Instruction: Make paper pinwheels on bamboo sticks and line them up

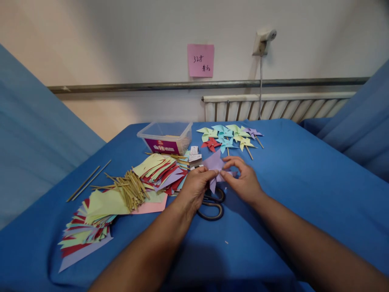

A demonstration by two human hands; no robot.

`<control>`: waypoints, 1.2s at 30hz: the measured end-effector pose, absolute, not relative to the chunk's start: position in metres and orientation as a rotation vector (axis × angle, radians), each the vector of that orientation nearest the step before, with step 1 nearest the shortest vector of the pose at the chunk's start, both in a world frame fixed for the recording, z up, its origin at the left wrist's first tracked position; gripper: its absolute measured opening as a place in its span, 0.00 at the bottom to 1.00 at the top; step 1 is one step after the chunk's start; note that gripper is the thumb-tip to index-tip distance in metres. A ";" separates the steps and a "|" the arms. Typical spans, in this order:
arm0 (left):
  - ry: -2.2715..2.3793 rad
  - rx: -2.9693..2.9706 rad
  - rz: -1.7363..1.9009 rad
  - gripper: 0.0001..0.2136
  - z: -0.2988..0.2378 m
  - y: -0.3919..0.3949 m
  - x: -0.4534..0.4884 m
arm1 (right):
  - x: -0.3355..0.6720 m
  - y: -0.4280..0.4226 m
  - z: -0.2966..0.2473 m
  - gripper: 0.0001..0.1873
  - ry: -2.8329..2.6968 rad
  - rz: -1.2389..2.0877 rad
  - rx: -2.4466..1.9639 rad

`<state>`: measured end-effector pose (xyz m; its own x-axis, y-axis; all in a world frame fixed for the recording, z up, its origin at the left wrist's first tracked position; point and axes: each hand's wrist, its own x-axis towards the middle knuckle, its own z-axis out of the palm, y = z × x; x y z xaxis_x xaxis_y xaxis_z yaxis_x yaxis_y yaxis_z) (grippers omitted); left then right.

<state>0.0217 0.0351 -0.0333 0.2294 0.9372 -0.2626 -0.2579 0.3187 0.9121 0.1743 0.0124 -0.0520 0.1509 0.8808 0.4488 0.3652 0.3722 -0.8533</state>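
A purple paper pinwheel, partly folded into points, is held up between both hands over the table. My left hand pinches its left side near the middle, thumb on top. My right hand is closed on its right side, thumb and index finger close to the centre. Black-handled scissors lie just below, their blades hidden by the paper and my left hand. Behind my hands lie several pinwheels in green, blue, yellow, red and purple, some with sticks showing.
A clear plastic box with a purple label stands at the back left. Stacks of coloured paper and a heap of short sticks cover the left side. Two long thin sticks lie farther left. The blue tablecloth extends rightward.
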 end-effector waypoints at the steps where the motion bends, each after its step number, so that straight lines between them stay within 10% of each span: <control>1: 1.004 0.899 0.957 0.11 -0.032 0.036 0.021 | 0.176 0.014 -0.051 0.13 -1.366 0.591 -1.193; 6: 1.029 1.106 0.783 0.11 -0.022 0.037 0.015 | 0.190 0.023 -0.046 0.36 -1.173 0.940 -1.108; 13: 1.099 1.514 0.630 0.04 -0.012 0.038 0.008 | 0.190 0.020 -0.046 0.31 -1.236 1.360 -1.046; 36: 0.856 0.780 0.967 0.16 -0.035 0.029 0.031 | 0.151 0.017 -0.063 0.24 -0.666 0.997 -1.003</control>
